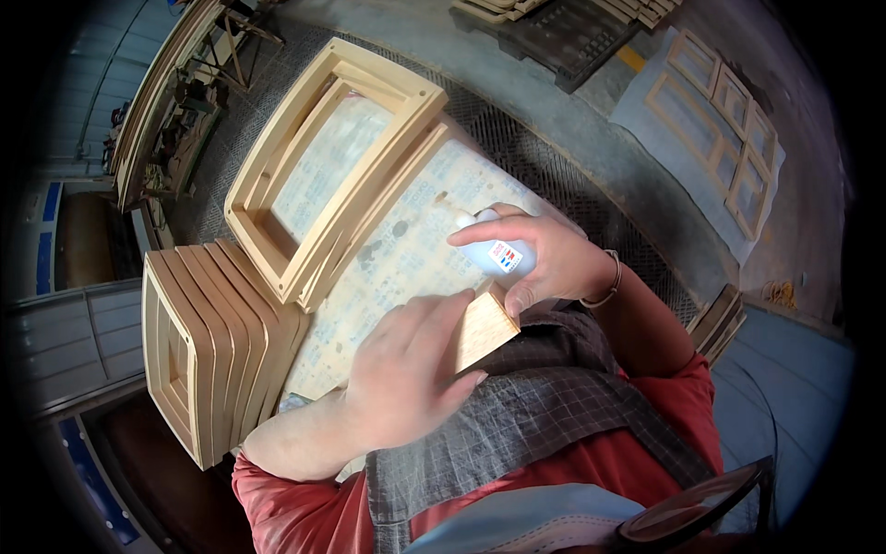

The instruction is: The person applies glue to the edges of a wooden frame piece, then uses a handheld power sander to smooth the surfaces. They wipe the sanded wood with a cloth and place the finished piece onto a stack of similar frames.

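Note:
My right hand [565, 260] is closed round a small pale bottle [487, 255] with a label on its side and a whitish nozzle. Its thumb reaches down to the corner of a light wooden piece [485, 338]. That piece is held close to my apron, with its broad grain face turned up. My left hand [406, 365], slightly blurred, grips the piece from the left, fingers over its far side and thumb along the near edge. Part of the wood is hidden behind the fingers. Both hands are above the near part of the paper-covered table [369, 272].
A stack of rounded wooden frames [328, 175] stands on the table's far left. More frames [198, 342] stand on edge in a row at the left. Flat frames [715, 129] lie on a pale sheet at the far right. A dark pallet [563, 42] is at the back.

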`<state>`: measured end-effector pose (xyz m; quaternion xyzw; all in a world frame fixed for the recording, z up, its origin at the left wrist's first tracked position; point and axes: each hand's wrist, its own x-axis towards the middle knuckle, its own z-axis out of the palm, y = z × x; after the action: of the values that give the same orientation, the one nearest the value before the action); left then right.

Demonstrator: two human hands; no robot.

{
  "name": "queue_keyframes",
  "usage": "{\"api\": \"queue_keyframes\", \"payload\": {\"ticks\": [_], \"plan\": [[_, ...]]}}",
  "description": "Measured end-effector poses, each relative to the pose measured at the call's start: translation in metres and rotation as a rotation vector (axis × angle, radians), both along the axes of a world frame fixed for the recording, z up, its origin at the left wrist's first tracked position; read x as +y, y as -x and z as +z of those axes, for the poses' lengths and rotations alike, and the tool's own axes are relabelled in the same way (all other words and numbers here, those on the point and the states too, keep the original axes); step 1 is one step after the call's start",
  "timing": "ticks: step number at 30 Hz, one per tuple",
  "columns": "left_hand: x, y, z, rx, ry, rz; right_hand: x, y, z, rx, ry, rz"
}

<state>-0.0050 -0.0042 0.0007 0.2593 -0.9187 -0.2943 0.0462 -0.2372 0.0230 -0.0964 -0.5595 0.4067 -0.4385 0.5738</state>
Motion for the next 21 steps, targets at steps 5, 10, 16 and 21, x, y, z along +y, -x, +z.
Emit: {"api": "queue_keyframes", "payload": {"ticks": [5,10,16,21], "plan": [[-0.001,-0.001,0.002,-0.012,0.003,-0.015,-0.003,0.004,-0.002,0.049,0.090,0.053],[-0.001,0.000,0.004,-0.015,-0.014,-0.002,-0.004,0.006,0.001,0.074,0.112,0.080],[0.002,0.003,0.002,-0.030,-0.018,0.024,-0.007,0.010,0.013,0.162,0.075,0.121],[0.003,0.003,0.003,-0.015,-0.028,0.030,-0.011,0.008,0.009,0.152,0.118,0.088]]}}
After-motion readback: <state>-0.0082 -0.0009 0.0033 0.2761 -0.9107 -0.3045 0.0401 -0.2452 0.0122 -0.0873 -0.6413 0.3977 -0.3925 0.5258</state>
